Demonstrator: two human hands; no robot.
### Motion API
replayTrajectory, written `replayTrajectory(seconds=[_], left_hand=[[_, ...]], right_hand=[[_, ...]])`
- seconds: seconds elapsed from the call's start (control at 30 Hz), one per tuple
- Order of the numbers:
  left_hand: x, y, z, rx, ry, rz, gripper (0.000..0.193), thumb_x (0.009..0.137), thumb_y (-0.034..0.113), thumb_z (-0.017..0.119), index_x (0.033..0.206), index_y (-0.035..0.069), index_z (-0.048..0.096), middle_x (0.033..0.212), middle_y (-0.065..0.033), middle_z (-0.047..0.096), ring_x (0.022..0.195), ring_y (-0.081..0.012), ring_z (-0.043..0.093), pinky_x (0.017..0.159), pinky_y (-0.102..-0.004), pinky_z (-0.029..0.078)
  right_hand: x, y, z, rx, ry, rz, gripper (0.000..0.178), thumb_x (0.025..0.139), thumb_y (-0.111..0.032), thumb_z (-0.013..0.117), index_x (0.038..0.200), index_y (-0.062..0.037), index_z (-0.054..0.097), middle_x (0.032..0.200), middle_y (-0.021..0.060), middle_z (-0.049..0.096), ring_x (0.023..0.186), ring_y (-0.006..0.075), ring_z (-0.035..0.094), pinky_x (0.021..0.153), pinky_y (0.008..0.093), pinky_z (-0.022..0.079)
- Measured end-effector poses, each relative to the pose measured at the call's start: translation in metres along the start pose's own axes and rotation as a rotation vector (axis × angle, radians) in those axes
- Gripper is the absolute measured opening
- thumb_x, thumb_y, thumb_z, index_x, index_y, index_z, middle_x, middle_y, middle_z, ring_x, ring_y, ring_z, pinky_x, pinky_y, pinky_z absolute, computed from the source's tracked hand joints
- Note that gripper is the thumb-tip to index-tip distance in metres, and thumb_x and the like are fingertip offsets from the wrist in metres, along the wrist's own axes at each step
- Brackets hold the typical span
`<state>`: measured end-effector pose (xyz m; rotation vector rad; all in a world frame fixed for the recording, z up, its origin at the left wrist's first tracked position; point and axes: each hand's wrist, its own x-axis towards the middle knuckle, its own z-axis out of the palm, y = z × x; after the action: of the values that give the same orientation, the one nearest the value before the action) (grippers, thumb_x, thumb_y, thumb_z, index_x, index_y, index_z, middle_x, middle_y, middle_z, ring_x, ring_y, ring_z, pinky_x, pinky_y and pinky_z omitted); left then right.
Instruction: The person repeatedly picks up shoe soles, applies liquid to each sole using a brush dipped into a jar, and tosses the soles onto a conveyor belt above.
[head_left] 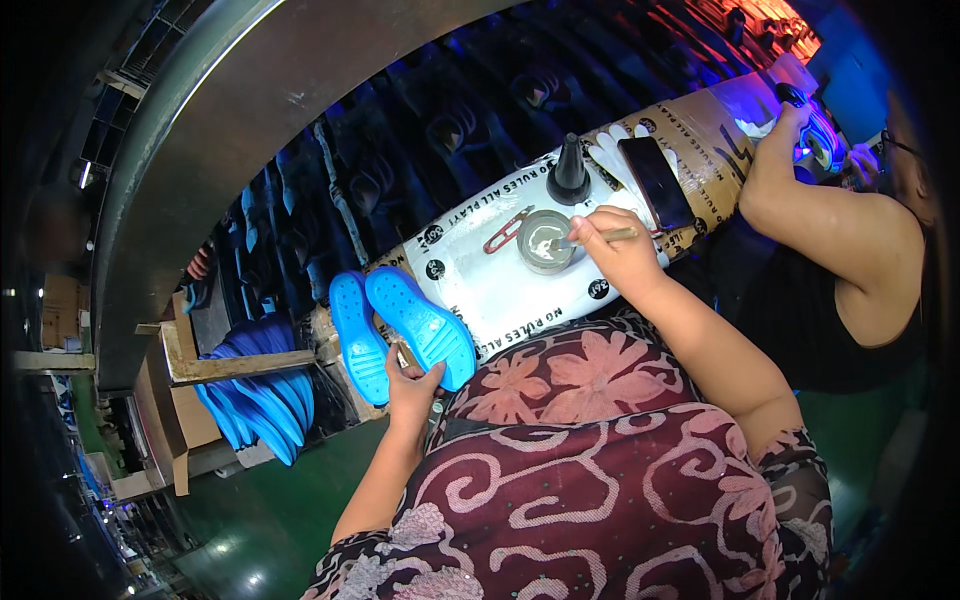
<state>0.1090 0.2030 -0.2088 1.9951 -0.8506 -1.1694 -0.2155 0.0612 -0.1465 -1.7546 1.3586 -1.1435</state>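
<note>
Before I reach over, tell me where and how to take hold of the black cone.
Take the black cone around its middle, above the flared base, probably from above and the left: it stands upright, tapering toward its tip, while the round jar and right hand crowd its near side.

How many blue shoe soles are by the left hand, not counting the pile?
2. One bright blue, foot-shaped sole is on the left; the other blue sole is beside it, touched by the bare left hand. Any underneath would be hidden.

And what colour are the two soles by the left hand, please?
Both soles are bright blue, best seen in the head view.
</note>
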Motion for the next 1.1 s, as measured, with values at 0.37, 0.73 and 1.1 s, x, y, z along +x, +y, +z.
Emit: replayTrajectory(seconds=[0.37, 0.73, 1.1], left_hand=[[-0.026, 0.088, -0.010, -0.590, -0.193, 0.106, 0.032, 0.088, 0.016, 0.057, 0.115, 0.002, 0.048, 0.096, -0.0118, 0.063, 0.066, -0.0181, 0.063, 0.050, -0.0258, 0.050], [-0.051, 0.152, 0.030, -0.272, -0.127, 0.628, 0.041, 0.084, 0.005, 0.062, 0.119, -0.007, 0.045, 0.106, -0.0137, 0.061, 0.094, -0.0185, 0.061, 0.086, -0.0314, 0.048], [-0.041, 0.147, 0.031, -0.050, -0.044, 1.014, 0.030, 0.073, -0.004, 0.064, 0.102, -0.005, 0.059, 0.092, -0.0127, 0.065, 0.082, -0.0182, 0.063, 0.073, -0.0292, 0.050]], right_hand=[[-0.015, -0.029, -0.029, 0.418, 0.184, 0.266, 0.044, 0.096, -0.038, 0.052, 0.080, 0.0000, 0.069, 0.070, 0.0032, 0.060, 0.066, 0.0100, 0.051, 0.064, 0.0250, 0.042], [-0.027, -0.113, -0.025, 0.194, -0.069, -0.380, 0.027, 0.091, -0.016, 0.057, 0.070, -0.0042, 0.068, 0.062, 0.0049, 0.062, 0.063, 0.0207, 0.056, 0.074, 0.0341, 0.043], [-0.018, -0.107, -0.005, 0.049, -0.041, -0.416, 0.029, 0.090, -0.020, 0.060, 0.066, -0.0044, 0.067, 0.061, 0.0066, 0.062, 0.062, 0.0252, 0.056, 0.072, 0.0352, 0.043]])
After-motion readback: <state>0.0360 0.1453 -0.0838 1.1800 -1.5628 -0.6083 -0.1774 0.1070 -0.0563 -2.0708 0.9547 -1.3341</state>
